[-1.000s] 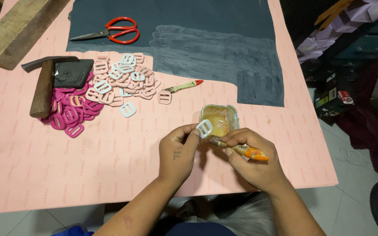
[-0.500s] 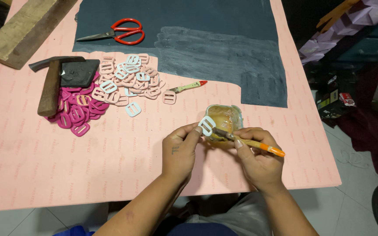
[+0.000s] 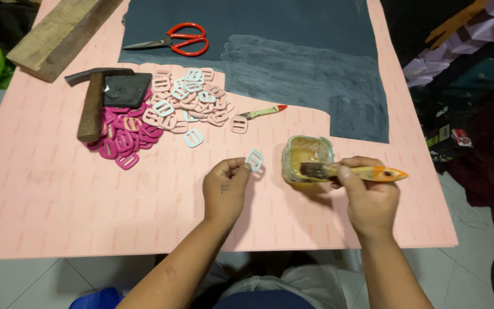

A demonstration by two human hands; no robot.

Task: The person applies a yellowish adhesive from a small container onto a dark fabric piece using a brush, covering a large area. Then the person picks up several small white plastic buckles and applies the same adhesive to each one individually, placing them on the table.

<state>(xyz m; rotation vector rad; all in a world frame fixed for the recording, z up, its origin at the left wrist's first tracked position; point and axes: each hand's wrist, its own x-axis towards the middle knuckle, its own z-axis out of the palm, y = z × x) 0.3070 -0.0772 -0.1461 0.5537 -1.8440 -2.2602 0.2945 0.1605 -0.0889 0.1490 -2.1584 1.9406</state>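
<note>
Our left hand (image 3: 225,189) pinches a pale blue plastic buckle (image 3: 254,159); at three o'clock, our right hand (image 3: 370,194) grips an orange-handled brush (image 3: 350,171) over the glass glue jar (image 3: 306,158).

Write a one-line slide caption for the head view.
Left hand holds a pale buckle; right hand rests a brush over a glue jar.

Landmark: small glass jar of yellowish glue (image 3: 307,157) on the pink foam-covered counter (image 3: 58,206). Left of the jar and nearer the person, the counter offers open passage. Farther left, a heap of pink and white plastic buckles (image 3: 167,111) and a wooden-handled hammer (image 3: 92,103) obstruct. Beyond the jar, a dark grey sheet (image 3: 293,63) lies flat with red-handled scissors (image 3: 172,41).
</note>
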